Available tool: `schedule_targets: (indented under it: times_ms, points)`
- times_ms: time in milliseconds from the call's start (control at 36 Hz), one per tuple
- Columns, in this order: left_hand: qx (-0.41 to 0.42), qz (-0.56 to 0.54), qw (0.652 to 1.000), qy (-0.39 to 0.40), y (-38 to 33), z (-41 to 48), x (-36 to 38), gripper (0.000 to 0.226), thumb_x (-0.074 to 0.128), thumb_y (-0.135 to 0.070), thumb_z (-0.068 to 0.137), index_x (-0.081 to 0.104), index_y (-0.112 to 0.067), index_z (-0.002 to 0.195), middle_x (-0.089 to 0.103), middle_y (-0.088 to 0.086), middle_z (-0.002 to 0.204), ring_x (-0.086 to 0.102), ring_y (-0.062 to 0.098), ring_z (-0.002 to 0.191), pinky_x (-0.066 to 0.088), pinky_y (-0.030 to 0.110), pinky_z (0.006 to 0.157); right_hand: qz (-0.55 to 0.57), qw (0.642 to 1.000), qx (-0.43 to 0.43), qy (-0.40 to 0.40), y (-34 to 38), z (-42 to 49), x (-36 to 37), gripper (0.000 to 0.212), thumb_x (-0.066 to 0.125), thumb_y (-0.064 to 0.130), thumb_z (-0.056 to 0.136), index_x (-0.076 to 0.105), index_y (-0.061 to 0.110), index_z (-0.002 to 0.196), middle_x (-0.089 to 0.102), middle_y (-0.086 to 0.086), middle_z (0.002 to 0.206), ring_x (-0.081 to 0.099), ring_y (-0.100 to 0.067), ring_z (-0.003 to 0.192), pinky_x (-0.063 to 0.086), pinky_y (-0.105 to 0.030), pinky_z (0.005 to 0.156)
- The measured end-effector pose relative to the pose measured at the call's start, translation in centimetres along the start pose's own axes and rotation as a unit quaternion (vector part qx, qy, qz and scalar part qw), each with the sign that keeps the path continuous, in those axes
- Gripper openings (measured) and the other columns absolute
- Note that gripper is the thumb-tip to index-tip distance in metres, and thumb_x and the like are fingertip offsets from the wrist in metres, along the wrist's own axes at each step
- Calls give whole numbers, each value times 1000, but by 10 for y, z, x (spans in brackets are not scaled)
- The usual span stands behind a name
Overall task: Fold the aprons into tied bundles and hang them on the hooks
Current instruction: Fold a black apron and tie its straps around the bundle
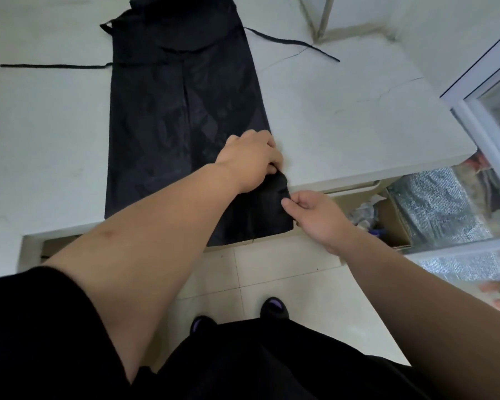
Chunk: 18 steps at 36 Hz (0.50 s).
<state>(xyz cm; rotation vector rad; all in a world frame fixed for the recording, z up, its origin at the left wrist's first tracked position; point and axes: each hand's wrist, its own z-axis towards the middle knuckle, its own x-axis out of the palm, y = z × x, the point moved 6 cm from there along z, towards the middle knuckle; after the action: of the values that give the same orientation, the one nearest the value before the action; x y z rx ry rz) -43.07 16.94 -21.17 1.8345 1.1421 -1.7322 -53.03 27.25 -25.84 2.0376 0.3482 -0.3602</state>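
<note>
The white table [344, 116] carries a black apron [185, 111], folded into a long strip with its hem hanging over the near edge. It looks light, limp and a little slick, so edges give the surest hold. The left hand [251, 160] curls its fingers round the apron's right edge, and the right hand [318, 217] pinches the hanging hem's side. The thin waist ties [55, 65] trail outward.

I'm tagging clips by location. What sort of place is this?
Probably a back room or storeroom, perhaps of a shop or eatery: a cracked white table bearing a black apron, a cardboard box of clutter on the floor, and a glass-fronted cabinet beside it.
</note>
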Motion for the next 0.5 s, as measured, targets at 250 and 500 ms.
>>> schedule_targets:
  times_ms: [250,500]
  points:
    - [-50,-72,996,-21,-3,2,4,31,47,-13,99,61,-26,123,46,-4,130,47,20,117,45,36,93,-29,996,76,42,-19,-1,1,30,45,25,99,54,0,83,46,-18,77,42,-21,75,40,-31,73]
    - [-155,-77,973,-153,42,-61,-2,40,45,-24,100,48,-20,140,35,6,151,30,25,139,26,46,114,-259,947,-107,-159,36,2,-9,35,50,28,94,53,11,124,56,-10,113,52,-27,104,41,-33,84]
